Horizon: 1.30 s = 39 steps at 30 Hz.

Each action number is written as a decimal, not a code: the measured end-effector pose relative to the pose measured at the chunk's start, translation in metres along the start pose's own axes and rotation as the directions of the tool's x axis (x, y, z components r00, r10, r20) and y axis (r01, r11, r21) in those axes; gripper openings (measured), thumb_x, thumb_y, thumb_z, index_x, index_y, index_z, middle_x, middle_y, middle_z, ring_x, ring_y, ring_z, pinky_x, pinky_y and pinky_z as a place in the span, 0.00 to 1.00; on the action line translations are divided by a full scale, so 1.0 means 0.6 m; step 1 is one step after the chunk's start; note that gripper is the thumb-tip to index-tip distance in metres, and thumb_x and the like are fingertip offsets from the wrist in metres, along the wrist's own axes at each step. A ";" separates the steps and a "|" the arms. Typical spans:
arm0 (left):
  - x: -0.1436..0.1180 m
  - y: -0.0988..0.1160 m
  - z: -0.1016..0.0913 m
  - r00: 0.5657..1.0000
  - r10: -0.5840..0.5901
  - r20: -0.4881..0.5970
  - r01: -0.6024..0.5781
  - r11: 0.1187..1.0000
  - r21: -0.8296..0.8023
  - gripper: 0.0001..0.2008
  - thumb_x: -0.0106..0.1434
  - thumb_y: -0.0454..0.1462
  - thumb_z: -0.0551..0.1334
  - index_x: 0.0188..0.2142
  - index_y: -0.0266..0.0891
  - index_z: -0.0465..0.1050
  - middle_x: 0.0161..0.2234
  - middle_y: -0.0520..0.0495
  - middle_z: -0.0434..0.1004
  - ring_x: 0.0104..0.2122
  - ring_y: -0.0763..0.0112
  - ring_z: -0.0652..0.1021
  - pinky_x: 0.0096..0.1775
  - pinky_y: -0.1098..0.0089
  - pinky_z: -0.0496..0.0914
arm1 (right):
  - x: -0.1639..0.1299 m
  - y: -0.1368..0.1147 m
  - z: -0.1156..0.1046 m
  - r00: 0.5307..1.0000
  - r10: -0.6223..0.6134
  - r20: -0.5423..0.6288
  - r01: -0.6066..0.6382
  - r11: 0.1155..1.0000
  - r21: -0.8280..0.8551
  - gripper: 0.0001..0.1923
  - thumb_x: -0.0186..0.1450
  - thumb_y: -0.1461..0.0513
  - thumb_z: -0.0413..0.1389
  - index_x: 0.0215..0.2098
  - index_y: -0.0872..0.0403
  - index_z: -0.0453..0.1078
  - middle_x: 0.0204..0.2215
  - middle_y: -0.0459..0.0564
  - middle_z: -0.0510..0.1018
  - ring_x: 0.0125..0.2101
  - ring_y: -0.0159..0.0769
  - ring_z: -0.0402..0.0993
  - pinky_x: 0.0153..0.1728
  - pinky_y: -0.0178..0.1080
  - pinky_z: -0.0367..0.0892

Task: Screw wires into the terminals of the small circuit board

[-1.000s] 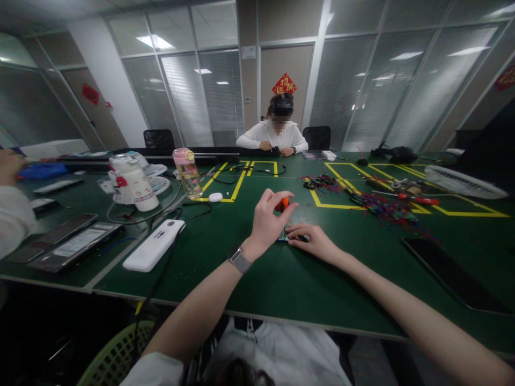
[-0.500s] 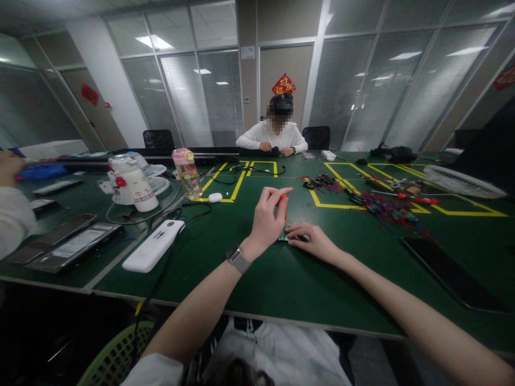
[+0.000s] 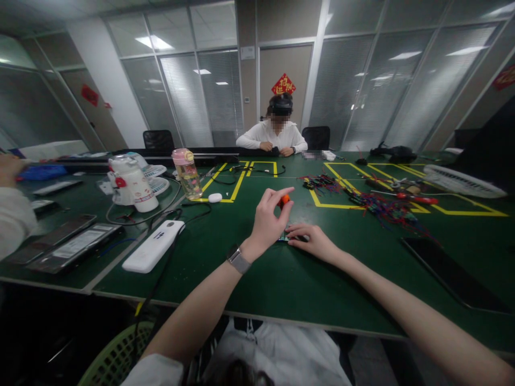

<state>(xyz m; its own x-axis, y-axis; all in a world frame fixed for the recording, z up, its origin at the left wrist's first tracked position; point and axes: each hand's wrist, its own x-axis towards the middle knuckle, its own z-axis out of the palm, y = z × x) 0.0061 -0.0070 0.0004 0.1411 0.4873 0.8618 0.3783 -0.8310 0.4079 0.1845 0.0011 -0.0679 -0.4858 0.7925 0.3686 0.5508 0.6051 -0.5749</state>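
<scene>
My left hand point(image 3: 270, 217), with a watch on its wrist, is raised over the table and pinches a small screwdriver point(image 3: 285, 199). The screwdriver's orange handle top shows between thumb and fingers; it stands roughly upright, and most of its length is hidden by the hand. Beneath it a small green circuit board point(image 3: 284, 238) lies on the green tabletop. My right hand point(image 3: 313, 240) is low on the table, its fingertips pressing the board's right side and covering part of it.
Bundles of red and blue wires with small boards point(image 3: 382, 206) lie to the right, by a dark tablet-like slab point(image 3: 450, 273). A white power bank point(image 3: 155, 246), a pink-lidded bottle point(image 3: 187, 174) and a white earbud case point(image 3: 215, 198) stand left. A person point(image 3: 277, 134) sits opposite.
My left fingers have shifted around the screwdriver, the thumb moving slightly outward, and more of its orange top shows. My right hand and the board have stayed in place.
</scene>
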 end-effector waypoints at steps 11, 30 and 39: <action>-0.006 0.002 0.001 1.000 0.017 -0.009 -0.017 1.000 -0.007 0.12 0.68 0.35 0.55 0.49 0.41 0.72 0.39 0.47 0.66 0.39 0.72 0.71 0.42 0.70 0.68 | 0.000 0.002 0.001 1.000 -0.003 -0.004 0.003 1.000 0.002 0.07 0.60 0.61 0.61 0.36 0.51 0.79 0.43 0.53 0.81 0.46 0.45 0.75 0.51 0.49 0.68; -0.003 -0.002 0.000 1.000 -0.016 0.003 0.016 1.000 -0.003 0.17 0.68 0.31 0.52 0.56 0.38 0.65 0.40 0.45 0.69 0.39 0.71 0.72 0.43 0.69 0.68 | 0.001 0.002 0.000 1.000 -0.006 0.009 0.006 1.000 -0.010 0.08 0.60 0.60 0.60 0.37 0.51 0.79 0.44 0.53 0.80 0.47 0.46 0.75 0.52 0.50 0.66; -0.004 0.001 0.001 0.998 -0.008 -0.060 0.011 0.999 0.048 0.11 0.64 0.36 0.61 0.46 0.40 0.73 0.34 0.50 0.67 0.34 0.73 0.71 0.39 0.71 0.68 | 0.001 -0.001 -0.001 1.000 0.009 0.006 -0.009 1.000 -0.011 0.08 0.60 0.61 0.60 0.37 0.51 0.79 0.44 0.53 0.80 0.47 0.46 0.75 0.52 0.51 0.67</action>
<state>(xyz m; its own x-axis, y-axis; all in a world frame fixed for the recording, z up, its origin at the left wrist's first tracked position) 0.0063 -0.0083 -0.0013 0.0833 0.4767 0.8751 0.4228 -0.8121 0.4022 0.1841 0.0010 -0.0671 -0.4853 0.7972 0.3591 0.5622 0.5991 -0.5702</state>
